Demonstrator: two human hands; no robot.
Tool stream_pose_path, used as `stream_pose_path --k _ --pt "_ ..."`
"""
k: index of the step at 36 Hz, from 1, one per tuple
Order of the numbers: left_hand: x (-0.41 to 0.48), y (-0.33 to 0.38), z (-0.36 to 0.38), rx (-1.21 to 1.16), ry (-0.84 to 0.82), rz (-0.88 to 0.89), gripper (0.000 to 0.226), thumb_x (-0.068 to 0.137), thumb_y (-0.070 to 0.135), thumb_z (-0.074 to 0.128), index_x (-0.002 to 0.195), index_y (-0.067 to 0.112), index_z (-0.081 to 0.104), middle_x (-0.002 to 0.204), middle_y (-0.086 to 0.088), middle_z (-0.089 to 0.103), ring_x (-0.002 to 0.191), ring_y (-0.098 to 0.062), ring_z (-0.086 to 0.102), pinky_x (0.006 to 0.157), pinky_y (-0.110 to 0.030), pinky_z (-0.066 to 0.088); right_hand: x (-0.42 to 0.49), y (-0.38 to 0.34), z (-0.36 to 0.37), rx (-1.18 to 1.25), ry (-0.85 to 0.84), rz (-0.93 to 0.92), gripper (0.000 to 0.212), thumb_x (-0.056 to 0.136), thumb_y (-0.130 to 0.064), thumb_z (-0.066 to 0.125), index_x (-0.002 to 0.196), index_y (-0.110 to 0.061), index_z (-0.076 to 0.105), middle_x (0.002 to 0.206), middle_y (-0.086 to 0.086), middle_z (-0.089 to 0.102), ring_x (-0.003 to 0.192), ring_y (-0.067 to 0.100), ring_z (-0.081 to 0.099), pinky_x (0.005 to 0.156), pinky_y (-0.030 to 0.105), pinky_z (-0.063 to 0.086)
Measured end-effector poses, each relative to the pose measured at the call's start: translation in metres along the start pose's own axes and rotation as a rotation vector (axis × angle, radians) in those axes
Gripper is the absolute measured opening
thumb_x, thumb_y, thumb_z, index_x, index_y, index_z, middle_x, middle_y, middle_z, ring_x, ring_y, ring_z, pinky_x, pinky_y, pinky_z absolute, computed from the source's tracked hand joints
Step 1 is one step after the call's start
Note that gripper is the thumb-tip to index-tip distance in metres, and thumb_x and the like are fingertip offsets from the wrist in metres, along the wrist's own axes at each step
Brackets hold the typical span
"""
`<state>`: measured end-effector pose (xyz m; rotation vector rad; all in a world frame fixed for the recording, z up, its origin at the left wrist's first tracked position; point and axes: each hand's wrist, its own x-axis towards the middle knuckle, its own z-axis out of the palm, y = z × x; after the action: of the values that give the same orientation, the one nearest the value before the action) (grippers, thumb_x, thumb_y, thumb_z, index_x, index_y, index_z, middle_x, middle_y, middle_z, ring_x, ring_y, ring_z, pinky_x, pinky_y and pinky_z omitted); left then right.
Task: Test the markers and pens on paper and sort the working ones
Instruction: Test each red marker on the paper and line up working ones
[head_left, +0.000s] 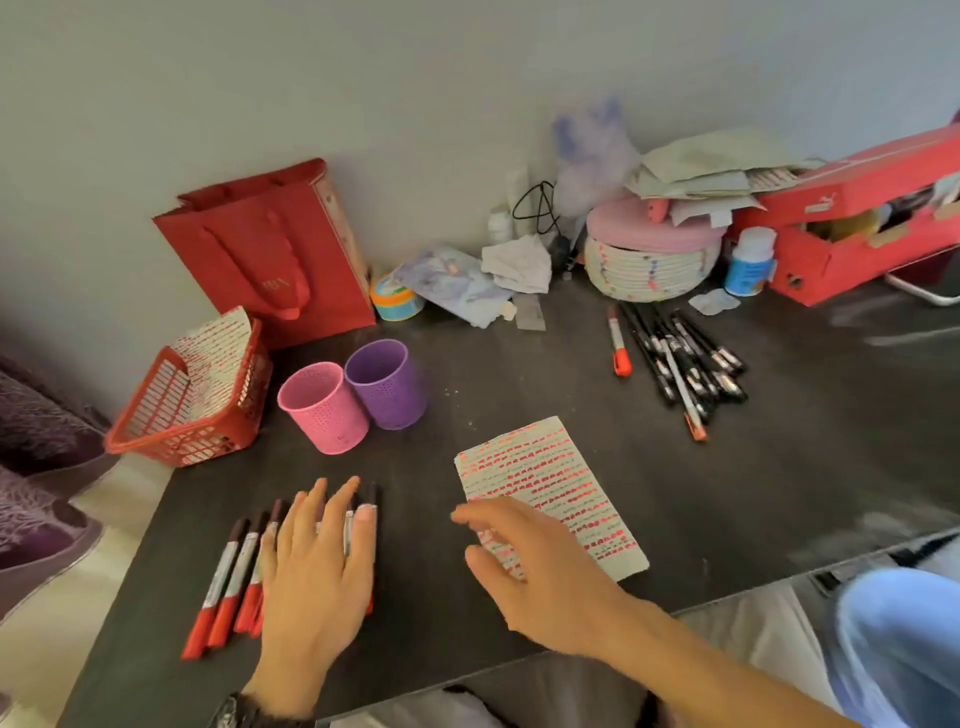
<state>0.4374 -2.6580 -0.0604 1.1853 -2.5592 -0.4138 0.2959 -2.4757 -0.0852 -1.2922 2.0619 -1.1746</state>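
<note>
The left hand (317, 566) lies flat, fingers straight and slightly spread, palm down on a row of red-and-white markers with dark caps (228, 587). It presses on the right part of the row and curls round none of them. Three or four markers show clear to its left, lying side by side with their red ends toward the person.

The right hand (540, 571) is open too, with fingers loosely spread and nothing in its grasp. It is over the near-left corner of a white sheet of paper covered in rows of red strokes (561, 478); motion blur hides whether it touches the sheet.

All this lies on a dark grey tabletop (519, 374). Beyond the left hand stand a pink perforated cup (324, 408) and a purple perforated cup (387, 382), touching each other. Left of them, at the table's edge, is a red plastic lattice basket (192, 400) holding marked paper, with a red paper gift bag (270, 249) upright behind it.

Far right of the sheet lies a loose bundle of black pens (685, 358), and just beside it a single red-capped marker (618, 340).

Against the plain grey wall (363, 78) are a coiled rope basket with a pink lid (652, 260), a white bottle with a blue label (750, 262) and a red cardboard shoebox (857, 208).
</note>
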Motion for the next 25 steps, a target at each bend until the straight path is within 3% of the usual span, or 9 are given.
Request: stream_pose_path --k 3,7,11,16,25 --pt "0.013 0.031 0.011 0.007 -0.070 0.100 0.067 0.096 0.065 0.012 0.149 0.038 0.043 0.162 0.004 0.033 0.153 -0.018 0.018 0.123 -0.051 0.015 -0.007 0.025 -0.041 -0.104 0.124 0.023 0.026 0.103 -0.037 0.047 0.128 -0.042 0.054 0.135 -0.027 0.050 0.124 -0.007 0.046 0.105 0.013 0.036" --pt "0.036 0.078 0.032 0.040 -0.148 0.232 0.073 0.093 0.067 0.005 0.152 0.039 0.036 0.164 0.008 0.026 0.154 -0.015 0.017 0.126 -0.051 0.009 -0.022 0.065 -0.084 -0.354 0.229 0.071 0.026 0.103 -0.032 0.050 0.126 -0.036 0.062 0.133 -0.025 0.051 0.126 -0.007 0.041 0.103 0.006 0.029" --pt "0.062 0.126 0.058 0.083 -0.224 0.351 0.065 0.098 0.064 0.009 0.154 0.040 0.031 0.165 0.008 0.024 0.154 -0.015 0.016 0.125 -0.050 0.007 -0.037 0.098 -0.109 -0.556 0.257 0.100 0.030 0.100 -0.036 0.055 0.128 -0.033 0.065 0.138 -0.016 0.055 0.132 0.006 0.044 0.109 0.026 0.041" --pt "0.087 0.181 0.092 0.139 -0.311 0.500 0.053 0.104 0.056 0.025 0.154 0.039 0.028 0.164 0.003 0.026 0.153 -0.018 0.018 0.124 -0.051 0.013 -0.038 0.112 -0.112 -0.554 0.286 0.100 0.035 0.098 -0.047 0.043 0.124 -0.039 0.065 0.137 -0.020 0.053 0.130 0.004 0.043 0.108 0.026 0.041" --pt "0.114 0.247 0.139 0.242 -0.362 0.691 0.058 0.106 0.047 0.032 0.160 0.032 0.016 0.164 -0.006 0.024 0.148 -0.028 0.028 0.120 -0.050 0.022 -0.033 0.118 -0.112 -0.469 0.344 0.110 0.024 0.096 -0.037 0.059 0.117 -0.038 0.070 0.129 -0.022 0.059 0.125 0.001 0.046 0.107 0.023 0.037"
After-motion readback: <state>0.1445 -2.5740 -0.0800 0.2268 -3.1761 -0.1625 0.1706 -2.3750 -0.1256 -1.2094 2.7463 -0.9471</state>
